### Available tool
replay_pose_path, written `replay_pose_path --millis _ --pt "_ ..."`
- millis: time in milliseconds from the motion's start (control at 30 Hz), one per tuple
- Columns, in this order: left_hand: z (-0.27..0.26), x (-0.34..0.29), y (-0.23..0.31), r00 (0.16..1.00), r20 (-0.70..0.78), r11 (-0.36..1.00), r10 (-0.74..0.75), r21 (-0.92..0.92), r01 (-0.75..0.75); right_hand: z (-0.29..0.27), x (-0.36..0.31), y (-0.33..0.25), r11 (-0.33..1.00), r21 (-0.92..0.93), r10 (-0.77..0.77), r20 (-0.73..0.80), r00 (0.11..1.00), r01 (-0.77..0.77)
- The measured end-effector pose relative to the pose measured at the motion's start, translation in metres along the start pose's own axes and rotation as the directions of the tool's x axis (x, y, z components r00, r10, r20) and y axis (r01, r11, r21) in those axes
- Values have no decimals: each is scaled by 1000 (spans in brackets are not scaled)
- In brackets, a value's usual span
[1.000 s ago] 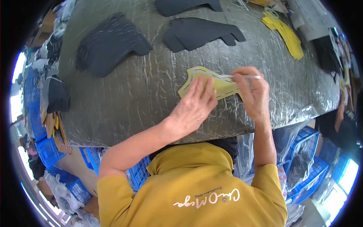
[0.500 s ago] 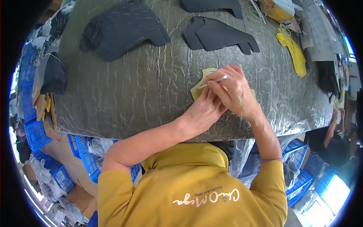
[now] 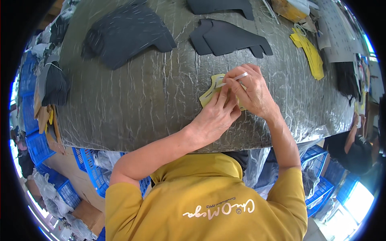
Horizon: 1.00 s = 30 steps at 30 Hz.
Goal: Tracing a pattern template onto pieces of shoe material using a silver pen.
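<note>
A yellow template [image 3: 206, 95] with dark slots cut in it lies flat on the table, partly covered by both hands. Fingers extended, my left hand [image 3: 212, 117] presses down on its near part. My right hand [image 3: 252, 90] is closed around a slim white pen [image 3: 238, 77], whose tip points left and down onto the template. The two hands almost touch. Whether another piece lies beneath the template cannot be made out.
Farther back lie a dark sheet pile [image 3: 124, 34] with light slits, stacked dark cut pieces [image 3: 229, 38] and another dark piece [image 3: 221, 5]. Yellow pieces [image 3: 309, 54] tied with string are at the right. Blue crates [image 3: 90, 170] stand below the table edge; another person [image 3: 356, 146] is far right.
The template sits slightly farther left, with more of its slots showing. My right hand and the pen tip have shifted up and right across it, while my left hand has moved slightly left.
</note>
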<state>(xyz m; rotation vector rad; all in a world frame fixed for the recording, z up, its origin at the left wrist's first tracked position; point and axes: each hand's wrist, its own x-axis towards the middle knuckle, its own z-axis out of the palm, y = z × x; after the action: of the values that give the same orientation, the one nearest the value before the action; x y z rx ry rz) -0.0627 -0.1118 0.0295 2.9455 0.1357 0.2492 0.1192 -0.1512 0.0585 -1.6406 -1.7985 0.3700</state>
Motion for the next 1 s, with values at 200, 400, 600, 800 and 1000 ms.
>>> replay_pose_path --millis 200,400,600,800,1000 --pt "-4 1 0 998 45 979 33 199 -41 -3 1 9 996 -84 -17 -69 997 12" --pt "-9 1 1 999 51 991 17 134 -24 -3 -5 12 991 -128 37 -109 993 -51" --pt "-9 1 1 999 38 994 11 113 -16 -8 -13 10 978 -202 13 -144 989 -42" --pt "-11 2 2 999 35 994 22 109 -26 -11 -28 11 976 -211 11 -222 975 -59" --pt "-9 2 1 999 27 994 20 109 -23 -15 -41 9 973 -215 22 -262 965 -80"
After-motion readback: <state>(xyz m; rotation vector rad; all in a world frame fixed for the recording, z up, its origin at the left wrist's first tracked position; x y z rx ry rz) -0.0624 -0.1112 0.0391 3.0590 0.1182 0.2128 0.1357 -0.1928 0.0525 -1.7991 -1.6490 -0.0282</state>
